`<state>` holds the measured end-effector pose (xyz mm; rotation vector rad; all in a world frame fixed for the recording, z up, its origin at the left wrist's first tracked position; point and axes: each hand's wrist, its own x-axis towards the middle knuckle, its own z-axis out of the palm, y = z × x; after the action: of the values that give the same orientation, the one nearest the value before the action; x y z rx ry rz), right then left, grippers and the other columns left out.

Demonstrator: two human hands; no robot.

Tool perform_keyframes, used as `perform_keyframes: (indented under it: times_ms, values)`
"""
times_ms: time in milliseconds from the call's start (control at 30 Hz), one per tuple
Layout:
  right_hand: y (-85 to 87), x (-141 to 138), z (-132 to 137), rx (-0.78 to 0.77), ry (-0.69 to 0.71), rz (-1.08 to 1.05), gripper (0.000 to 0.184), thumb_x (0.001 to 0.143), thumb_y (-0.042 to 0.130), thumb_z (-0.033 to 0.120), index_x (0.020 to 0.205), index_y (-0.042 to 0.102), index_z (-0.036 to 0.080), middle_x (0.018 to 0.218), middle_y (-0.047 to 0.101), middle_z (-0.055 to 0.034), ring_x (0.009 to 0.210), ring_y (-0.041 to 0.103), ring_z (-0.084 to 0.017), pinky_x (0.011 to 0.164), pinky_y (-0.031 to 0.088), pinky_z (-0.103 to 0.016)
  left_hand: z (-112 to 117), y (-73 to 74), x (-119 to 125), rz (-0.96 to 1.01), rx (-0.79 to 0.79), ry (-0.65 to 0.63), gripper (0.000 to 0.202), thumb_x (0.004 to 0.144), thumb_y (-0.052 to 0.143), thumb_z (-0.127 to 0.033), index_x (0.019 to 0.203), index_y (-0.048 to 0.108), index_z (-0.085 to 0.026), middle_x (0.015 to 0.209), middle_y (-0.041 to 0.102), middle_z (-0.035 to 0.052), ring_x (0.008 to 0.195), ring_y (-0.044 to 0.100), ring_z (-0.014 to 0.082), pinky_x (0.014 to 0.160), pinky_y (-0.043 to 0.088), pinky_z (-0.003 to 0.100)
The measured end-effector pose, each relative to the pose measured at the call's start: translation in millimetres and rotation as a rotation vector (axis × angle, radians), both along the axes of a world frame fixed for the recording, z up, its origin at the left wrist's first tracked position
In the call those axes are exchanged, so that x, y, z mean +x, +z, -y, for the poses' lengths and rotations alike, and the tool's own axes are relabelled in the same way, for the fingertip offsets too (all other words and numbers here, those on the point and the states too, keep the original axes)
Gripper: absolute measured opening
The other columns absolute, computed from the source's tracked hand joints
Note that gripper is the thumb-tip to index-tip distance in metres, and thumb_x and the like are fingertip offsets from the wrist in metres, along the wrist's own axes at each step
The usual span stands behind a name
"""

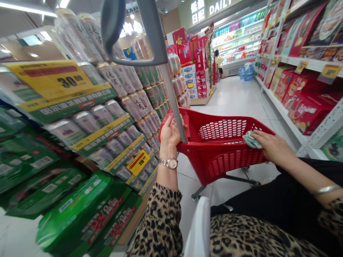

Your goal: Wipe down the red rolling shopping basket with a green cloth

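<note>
While the left hand (170,134) curled closed around the near corner of the rim of a red plastic shopping cart (230,160), partly hidden behind the cart's grey metal handle pole (171,100), the right hand (274,146) lay nearly flat and palm down on the cart's right rim. A folded green-and-white packet (252,140) sat under its fingers, against the rim and too blurred to read; whether those fingers gripped it or only pressed on it could not be told. A metal wristwatch (168,163) circled the left wrist and a silver bangle (325,190) the right forearm, above which leopard-print sleeves (158,225) showed. Black trousers (268,200) filled the lower right. Just left of the cart, a store shelf held silver cans (107,114) above green multipack cartons (72,210), with yellow price tags reading 30.00 (50,80) and 19.90 (138,162). To the right, white shelving (318,132) carried red gift boxes (305,110). Well ahead along the tiled aisle (235,96), another person (216,60) stood beside more shelves
</note>
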<state>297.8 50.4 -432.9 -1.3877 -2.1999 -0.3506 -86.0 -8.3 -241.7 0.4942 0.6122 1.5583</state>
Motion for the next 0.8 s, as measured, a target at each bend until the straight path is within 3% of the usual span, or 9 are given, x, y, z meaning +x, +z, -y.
perform_keyframes:
  times_ms: [133,233,467,600,700,800]
  values:
    - [-5.1,40,-11,-0.038,-0.14,-0.033,0.055,0.07,0.053,0.013,0.122,0.066,0.024,0.139,0.062,-0.018,0.106,0.067,-0.043,0.093,0.045,-0.072,-1,-1.3,1,-0.017,-0.002,0.005,0.037,0.104,0.035,-0.032,0.085,0.062,-0.015,0.058,0.061,-0.0005,0.05,0.056,0.0106,0.068,0.053,0.028]
    - [-3.9,51,-12,-0.085,-0.207,-0.083,0.05,0.072,0.049,0.013,0.117,0.067,0.022,0.136,0.063,-0.019,0.103,0.067,-0.044,0.088,0.048,-0.066,-3,-3.2,1,-0.021,-0.009,-0.02,0.036,0.103,0.036,-0.033,0.088,0.063,-0.015,0.057,0.06,-0.0009,0.05,0.056,0.0116,0.069,0.054,0.031]
    - [15.3,34,-1,-0.23,-0.2,-0.067,0.053,0.059,0.049,0.003,0.106,0.069,0.019,0.127,0.067,-0.0164,0.107,0.066,-0.039,0.096,0.048,-0.051,-1,-1.7,3,-0.016,0.01,-0.005,0.036,0.103,0.037,-0.032,0.084,0.062,-0.016,0.057,0.059,-0.002,0.044,0.049,0.0089,0.068,0.054,0.029]
    - [29.0,21,12,-0.32,-0.283,-0.003,0.053,0.063,0.054,-0.001,0.111,0.068,0.018,0.131,0.065,-0.0174,0.109,0.065,-0.037,0.096,0.048,-0.047,3,3.4,3,-0.096,0.008,0.022,0.033,0.103,0.038,-0.031,0.08,0.057,-0.017,0.052,0.053,-0.0046,0.042,0.046,0.008,0.063,0.051,0.026]
    - [39.7,9,28,-0.328,-0.335,0.015,0.052,0.069,0.057,-0.001,0.116,0.066,0.019,0.133,0.064,-0.0151,0.107,0.065,-0.032,0.096,0.048,-0.043,3,0.9,1,-0.249,0.094,0.195,0.033,0.103,0.035,-0.035,0.082,0.055,-0.019,0.051,0.05,-0.0059,0.044,0.048,0.0088,0.061,0.049,0.024]
    - [47.3,-4,45,-0.331,-0.357,0.038,0.048,0.077,0.053,0.0,0.121,0.065,0.017,0.133,0.064,-0.0135,0.104,0.063,-0.028,0.095,0.045,-0.039,1,-11.1,-3,-0.525,0.274,0.597,0.041,0.1,0.034,-0.053,0.085,0.053,-0.021,0.053,0.051,-0.0057,0.048,0.051,0.0106,0.059,0.046,0.023]
